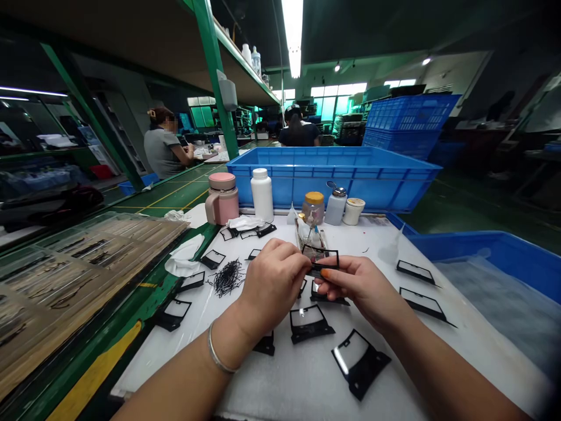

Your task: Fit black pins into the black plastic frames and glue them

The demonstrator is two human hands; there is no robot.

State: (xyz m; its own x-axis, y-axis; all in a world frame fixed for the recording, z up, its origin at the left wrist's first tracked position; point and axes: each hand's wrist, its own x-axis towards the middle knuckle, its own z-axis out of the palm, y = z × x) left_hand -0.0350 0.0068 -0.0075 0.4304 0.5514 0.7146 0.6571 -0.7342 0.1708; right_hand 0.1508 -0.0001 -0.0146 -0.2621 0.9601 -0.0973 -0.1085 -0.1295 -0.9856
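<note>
Both hands meet over the middle of the white table (263,386). My right hand (357,283) pinches a small black frame (324,259) between thumb and fingers. Against its left side, my left hand (276,278) has its fingers pressed together; whatever they grip is too small to make out. Several similar black frames lie around, one (310,323) just below the hands and another (362,362) nearer the front. Left of my left hand is a heap of thin black strips (228,278).
Behind the hands stand a pink mug (222,199), a white bottle (262,196), jars and a large blue crate (333,169). A blue bin (499,245) with plastic film is at right, a sectioned tray (87,263) at left. Two people sit farther back.
</note>
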